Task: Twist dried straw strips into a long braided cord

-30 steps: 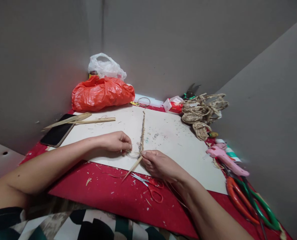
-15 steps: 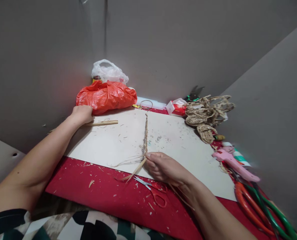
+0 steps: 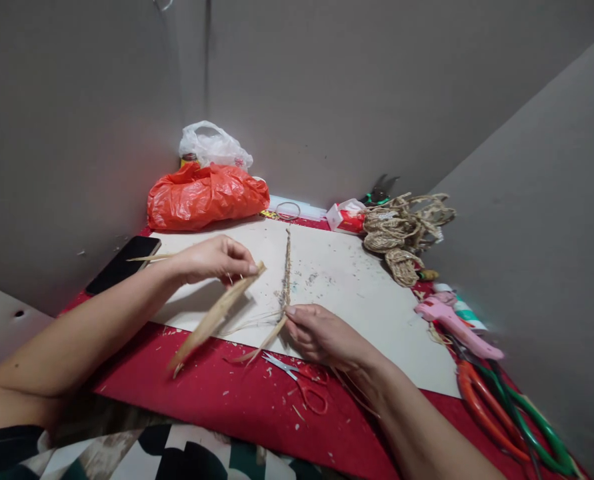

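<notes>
A thin braided straw cord (image 3: 287, 263) lies lengthwise on the pale board (image 3: 347, 287). My right hand (image 3: 321, 333) pinches the cord's near end, where loose straw strands (image 3: 257, 343) fan out toward me. My left hand (image 3: 214, 259) is closed on a flat dry leaf strip (image 3: 211, 319), held above the board just left of the cord, its free end slanting down toward the red cloth. Small scissors (image 3: 297, 377) with red handles lie on the cloth right below my right hand.
A black phone (image 3: 123, 265) and another leaf strip (image 3: 149, 257) lie at the board's left. Orange bag (image 3: 207, 195) and white bag (image 3: 211, 143) fill the far corner. Coiled twine (image 3: 407, 230), a pink glue gun (image 3: 451, 320) and large shears (image 3: 501, 417) sit right.
My left hand reached to the far left of the board, took up a leaf strip and brought it back beside the cord. My right hand stayed pinching the cord's end.
</notes>
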Action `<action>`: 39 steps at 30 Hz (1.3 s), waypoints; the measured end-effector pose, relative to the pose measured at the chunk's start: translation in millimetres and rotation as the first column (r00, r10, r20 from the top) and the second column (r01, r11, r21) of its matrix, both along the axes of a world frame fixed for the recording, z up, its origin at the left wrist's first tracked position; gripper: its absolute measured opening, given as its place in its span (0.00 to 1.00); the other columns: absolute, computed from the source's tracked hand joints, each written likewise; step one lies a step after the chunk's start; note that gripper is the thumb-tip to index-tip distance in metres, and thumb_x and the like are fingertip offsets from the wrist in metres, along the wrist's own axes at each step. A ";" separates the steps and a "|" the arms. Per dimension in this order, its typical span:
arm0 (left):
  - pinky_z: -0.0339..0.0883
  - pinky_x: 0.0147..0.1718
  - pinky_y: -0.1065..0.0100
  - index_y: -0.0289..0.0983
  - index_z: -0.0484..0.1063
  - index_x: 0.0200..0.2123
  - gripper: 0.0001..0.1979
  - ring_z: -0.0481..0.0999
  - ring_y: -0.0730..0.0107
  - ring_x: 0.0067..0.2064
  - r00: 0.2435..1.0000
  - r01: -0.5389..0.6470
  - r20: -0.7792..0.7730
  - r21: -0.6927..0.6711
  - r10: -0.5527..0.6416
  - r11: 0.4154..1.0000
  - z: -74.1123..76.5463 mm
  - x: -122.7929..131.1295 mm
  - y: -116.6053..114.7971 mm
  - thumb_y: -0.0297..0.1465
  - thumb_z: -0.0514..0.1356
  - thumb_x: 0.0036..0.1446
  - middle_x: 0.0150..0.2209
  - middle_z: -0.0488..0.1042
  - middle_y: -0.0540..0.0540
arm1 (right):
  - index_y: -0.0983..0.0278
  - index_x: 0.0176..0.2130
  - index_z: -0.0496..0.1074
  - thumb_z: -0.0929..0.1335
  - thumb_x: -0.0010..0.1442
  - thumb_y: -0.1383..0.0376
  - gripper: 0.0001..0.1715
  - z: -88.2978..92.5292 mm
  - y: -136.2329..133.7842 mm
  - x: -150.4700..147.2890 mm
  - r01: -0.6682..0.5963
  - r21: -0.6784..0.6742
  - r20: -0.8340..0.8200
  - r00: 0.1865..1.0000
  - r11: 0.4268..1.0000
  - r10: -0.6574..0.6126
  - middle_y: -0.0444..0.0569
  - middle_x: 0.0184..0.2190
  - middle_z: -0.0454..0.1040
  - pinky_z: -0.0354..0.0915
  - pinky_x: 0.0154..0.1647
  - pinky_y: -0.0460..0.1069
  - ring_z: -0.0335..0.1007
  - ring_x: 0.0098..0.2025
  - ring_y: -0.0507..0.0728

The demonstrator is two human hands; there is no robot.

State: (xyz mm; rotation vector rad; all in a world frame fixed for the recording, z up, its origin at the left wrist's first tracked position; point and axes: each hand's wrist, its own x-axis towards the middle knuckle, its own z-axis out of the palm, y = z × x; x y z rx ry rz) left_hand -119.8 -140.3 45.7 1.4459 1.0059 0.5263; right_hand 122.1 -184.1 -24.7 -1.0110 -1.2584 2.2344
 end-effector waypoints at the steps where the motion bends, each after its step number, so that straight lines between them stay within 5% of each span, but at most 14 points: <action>1: 0.64 0.23 0.72 0.33 0.71 0.28 0.13 0.68 0.78 0.22 0.998 0.034 0.053 -0.073 -0.030 0.997 -5.5 9.2 -5.7 0.37 0.65 0.43 0.21 0.69 0.51 | 0.66 0.23 0.63 0.63 0.59 0.53 0.22 -0.2 0.1 -0.4 0.007 0.004 -0.009 1.000 1.000 -0.007 0.33 0.11 0.45 0.35 0.11 0.41 0.32 0.13 0.43; 9: 0.67 0.23 0.72 0.32 0.68 0.27 0.14 0.72 0.75 0.22 0.977 0.084 0.215 -0.326 -0.013 0.942 -48.7 39.6 -22.7 0.35 0.67 0.41 0.20 0.72 0.48 | 0.68 0.27 0.69 0.62 0.60 0.53 0.22 -3.2 0.6 -0.1 0.015 0.053 -0.015 1.000 0.998 -0.014 0.33 0.11 0.45 0.35 0.11 0.41 0.33 0.12 0.44; 18: 0.63 0.22 0.72 0.33 0.64 0.24 0.07 0.69 0.76 0.19 0.981 -0.028 0.178 -0.258 0.076 0.966 -51.9 48.7 -25.6 0.24 0.61 0.40 0.17 0.69 0.51 | 0.68 0.29 0.70 0.60 0.61 0.53 0.22 -9.6 0.7 0.3 -0.002 0.152 0.030 1.000 0.988 -0.003 0.34 0.11 0.46 0.37 0.13 0.42 0.35 0.13 0.44; 24: 0.54 0.19 0.76 0.36 0.61 0.27 0.08 0.64 0.80 0.19 0.977 -0.211 0.026 0.093 0.209 0.973 -38.1 18.3 5.2 0.22 0.58 0.41 0.19 0.69 0.53 | 0.68 0.28 0.69 0.60 0.62 0.53 0.24 -9.3 -0.1 1.6 -0.022 0.173 0.064 0.998 0.985 0.011 0.34 0.10 0.46 0.35 0.12 0.43 0.35 0.12 0.44; 28: 0.56 0.23 0.75 0.36 0.61 0.30 0.08 0.68 0.77 0.24 0.915 -0.285 -0.127 0.469 0.383 0.836 -32.7 -16.5 32.2 0.22 0.56 0.44 0.23 0.71 0.51 | 0.68 0.27 0.69 0.60 0.62 0.53 0.24 -7.5 -0.6 0.7 -0.019 0.162 0.059 0.998 0.987 0.010 0.34 0.09 0.46 0.35 0.12 0.43 0.35 0.12 0.44; 30: 0.56 0.23 0.74 0.36 0.63 0.30 0.05 0.68 0.77 0.24 0.889 -0.249 -0.204 0.538 0.411 0.805 -32.0 -28.9 40.0 0.24 0.56 0.46 0.23 0.70 0.51 | 0.68 0.27 0.69 0.60 0.61 0.53 0.24 -6.6 -0.7 0.2 -0.018 0.163 0.063 0.998 0.986 0.007 0.34 0.09 0.46 0.34 0.12 0.43 0.35 0.12 0.44; 34: 0.54 0.22 0.75 0.35 0.66 0.29 0.04 0.65 0.78 0.22 0.913 -0.239 -0.194 0.457 0.358 0.857 -30.3 -32.2 40.0 0.29 0.58 0.48 0.21 0.69 0.52 | 0.68 0.27 0.69 0.60 0.61 0.52 0.24 -6.1 -0.7 0.1 -0.020 0.164 0.074 0.997 0.986 0.008 0.34 0.09 0.46 0.34 0.12 0.43 0.35 0.12 0.44; 39: 0.55 0.23 0.74 0.34 0.65 0.34 0.11 0.63 0.81 0.22 0.985 -0.172 0.010 0.134 0.172 0.976 -30.7 -12.4 27.3 0.28 0.61 0.44 0.24 0.71 0.50 | 0.68 0.28 0.69 0.60 0.61 0.53 0.24 -7.6 -0.9 0.9 -0.021 0.164 0.069 0.998 0.986 0.010 0.34 0.10 0.46 0.34 0.12 0.43 0.35 0.12 0.44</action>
